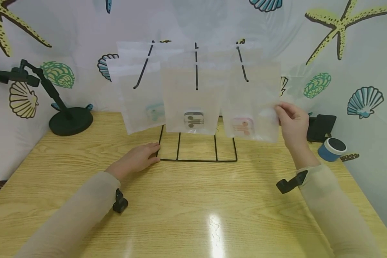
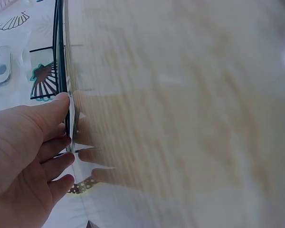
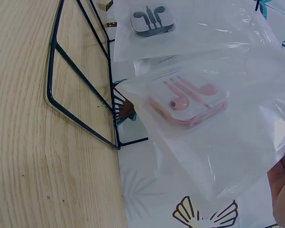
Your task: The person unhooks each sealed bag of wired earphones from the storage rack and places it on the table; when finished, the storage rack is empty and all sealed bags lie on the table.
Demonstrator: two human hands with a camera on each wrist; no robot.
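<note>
Three clear plastic bags hang from the prongs of a black wire rack (image 1: 196, 161), each with an earphone case inside. My right hand (image 1: 294, 120) pinches the outer edge of the right bag (image 1: 264, 122), which holds a pink earphone case (image 3: 187, 104). Beside it hangs the middle bag with a black-and-white earphone case (image 1: 194, 119). The left bag (image 1: 140, 114) shows a pale blue case, blurred through the plastic. Low on the table, my left hand (image 1: 137, 157) grips the rack's base at its left front corner, thumb (image 2: 61, 102) against the wire.
At the back left stands a black stand with a jointed arm (image 1: 69, 120). A blue jar with a dark lid (image 1: 331, 149) and a black holder (image 1: 321, 128) are beyond my right hand. A cloth printed with shells and starfish (image 1: 364, 71) hangs behind the wooden table (image 1: 167, 208).
</note>
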